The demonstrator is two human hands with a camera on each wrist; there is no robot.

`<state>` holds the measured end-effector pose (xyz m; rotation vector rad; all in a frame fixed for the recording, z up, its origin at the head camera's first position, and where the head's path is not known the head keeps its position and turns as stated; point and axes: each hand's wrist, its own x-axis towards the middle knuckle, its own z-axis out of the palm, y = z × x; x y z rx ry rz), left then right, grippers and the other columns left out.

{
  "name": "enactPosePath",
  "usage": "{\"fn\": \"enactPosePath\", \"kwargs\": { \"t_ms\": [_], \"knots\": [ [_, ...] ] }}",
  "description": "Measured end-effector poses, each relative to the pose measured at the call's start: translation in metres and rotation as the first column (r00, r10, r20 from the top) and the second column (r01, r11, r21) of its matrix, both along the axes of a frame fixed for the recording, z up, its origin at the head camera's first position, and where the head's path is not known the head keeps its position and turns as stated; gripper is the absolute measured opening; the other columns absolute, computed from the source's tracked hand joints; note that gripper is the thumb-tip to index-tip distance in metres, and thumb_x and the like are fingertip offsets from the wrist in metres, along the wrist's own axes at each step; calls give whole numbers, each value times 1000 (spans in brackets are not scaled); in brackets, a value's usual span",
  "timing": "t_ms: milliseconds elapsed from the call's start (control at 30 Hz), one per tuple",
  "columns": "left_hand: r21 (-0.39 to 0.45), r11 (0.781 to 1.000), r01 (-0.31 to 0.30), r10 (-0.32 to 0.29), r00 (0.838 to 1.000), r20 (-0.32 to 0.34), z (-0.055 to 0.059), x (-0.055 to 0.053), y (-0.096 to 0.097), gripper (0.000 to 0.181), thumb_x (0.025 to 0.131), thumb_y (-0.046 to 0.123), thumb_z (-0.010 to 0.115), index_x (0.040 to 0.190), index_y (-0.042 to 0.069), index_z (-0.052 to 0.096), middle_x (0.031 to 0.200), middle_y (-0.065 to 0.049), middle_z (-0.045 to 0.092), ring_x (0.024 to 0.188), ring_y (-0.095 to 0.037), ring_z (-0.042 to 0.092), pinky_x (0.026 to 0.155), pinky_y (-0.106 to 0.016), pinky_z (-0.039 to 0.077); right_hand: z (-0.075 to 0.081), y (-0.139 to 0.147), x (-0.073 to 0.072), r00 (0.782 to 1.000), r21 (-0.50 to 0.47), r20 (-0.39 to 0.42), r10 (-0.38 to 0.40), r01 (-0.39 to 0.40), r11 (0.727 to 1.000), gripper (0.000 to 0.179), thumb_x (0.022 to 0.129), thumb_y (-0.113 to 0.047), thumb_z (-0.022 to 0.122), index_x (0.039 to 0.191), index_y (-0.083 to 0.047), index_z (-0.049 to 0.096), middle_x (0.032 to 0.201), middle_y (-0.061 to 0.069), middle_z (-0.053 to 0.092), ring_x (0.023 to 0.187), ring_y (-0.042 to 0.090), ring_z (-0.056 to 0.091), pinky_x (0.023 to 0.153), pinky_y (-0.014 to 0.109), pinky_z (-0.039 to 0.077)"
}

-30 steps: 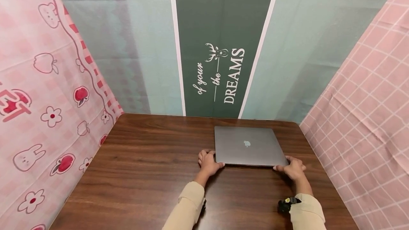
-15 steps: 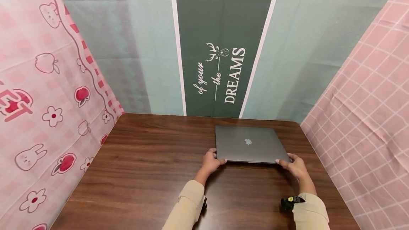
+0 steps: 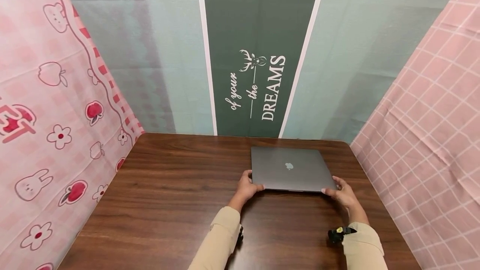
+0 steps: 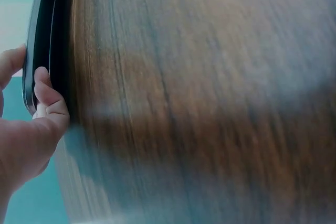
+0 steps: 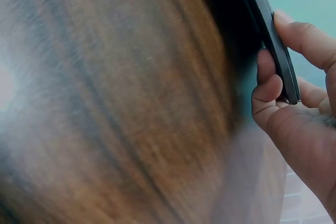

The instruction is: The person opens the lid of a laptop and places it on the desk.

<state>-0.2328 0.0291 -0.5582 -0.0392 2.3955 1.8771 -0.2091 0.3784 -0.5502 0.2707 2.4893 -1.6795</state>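
Observation:
A closed grey laptop (image 3: 288, 169) with an apple logo on its lid is at the far right part of the table. At its near left corner my left hand (image 3: 247, 187) grips the edge, thumb on top and fingers curled beneath. My right hand (image 3: 344, 194) holds the near right corner the same way. Both wrist views show the laptop's thin dark edge pinched between thumb and fingers: the left hand (image 4: 31, 129) at one corner, the right hand (image 5: 299, 108) at the other. A gap shows between the laptop's near edge and the tabletop.
The brown wooden table (image 3: 168, 203) stretches left and in front of the laptop. A green curtain with white lettering (image 3: 262, 86) hangs behind it. Pink patterned cloths stand at the left (image 3: 75, 107) and right (image 3: 423, 107). A black wrist camera (image 3: 336, 235) sits at the right cuff.
The laptop's near edge has risen off the table, both hands lifting with it. My left fingers have moved in from beside the laptop to beneath its edge.

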Motion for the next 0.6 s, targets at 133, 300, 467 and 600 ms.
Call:
{"fn": "enactPosePath", "kwargs": {
  "t_ms": [133, 300, 467, 600],
  "knots": [
    [-15, 1000, -13, 13, 1000, 2, -1, 1, 1, 75, 63, 3, 81, 128, -3, 43, 79, -10, 49, 67, -17, 46, 64, -30, 42, -6, -1, 1, 1000, -47, -16, -20, 19, 999, 88, 79, -4, 71, 143, 10, 12, 136, 36, 27, 108, 32, 41, 73, 16, 41],
    [-16, 1000, -15, 15, 1000, 2, -2, 1, 1, 76, 65, 3, 82, 130, -2, 43, 81, -11, 50, 69, -19, 47, 64, -30, 43, -9, -1, 3, 999, -34, -37, -39, 38, 999, 87, 79, -3, 71, 143, 9, 14, 134, 33, 31, 99, 20, 46, 73, 16, 41],
    [-19, 1000, -11, 12, 1000, 25, -1, 3, 0, 79, 67, 5, 82, 134, 2, 42, 88, -10, 49, 74, -20, 47, 67, -33, 43, -6, -3, 7, 998, 8, -47, -40, 40, 999, 88, 80, -6, 71, 144, 7, 13, 135, 33, 30, 108, 33, 43, 73, 17, 40],
    [-16, 1000, 10, -10, 1000, 9, 3, 5, -2, 80, 69, 7, 82, 137, 6, 40, 91, -9, 49, 74, -20, 47, 64, -32, 43, 1, -5, 13, 998, 30, -39, -44, 45, 999, 91, 81, -10, 72, 146, 4, 10, 138, 33, 26, 118, 40, 35, 83, 26, 40]
  ]
}}
